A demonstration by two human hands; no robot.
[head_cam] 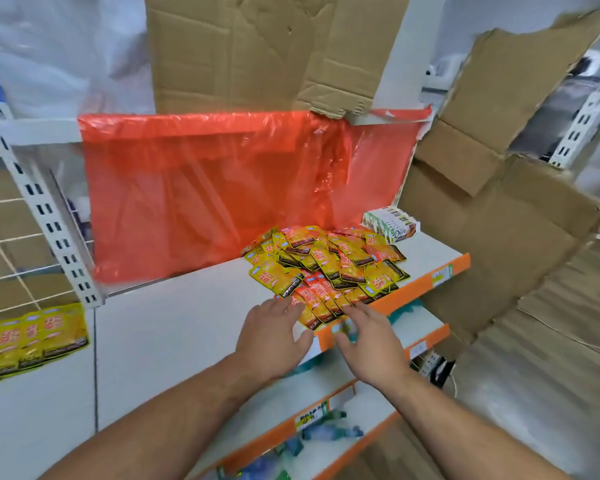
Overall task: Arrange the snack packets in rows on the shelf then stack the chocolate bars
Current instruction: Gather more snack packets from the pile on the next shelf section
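Find snack packets (pixel 326 268) heaped at centre right of frame on white shelf (pixel 187 323), with chocolate bars (pixel 392 225) just behind, further right. Note left hand (pixel 274 336) flat, fingers straight, resting on nearest packets; right hand (pixel 371 344) spread and relaxed at shelf lip, gripping nothing. Treat packets as light, limp, probably slick foil; pinch by sealed edges or slide flat under straight fingers

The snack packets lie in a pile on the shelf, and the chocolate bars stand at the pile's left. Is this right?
Not quite: the head view shows the chocolate bars at the back right of the snack packets. The rest holds.
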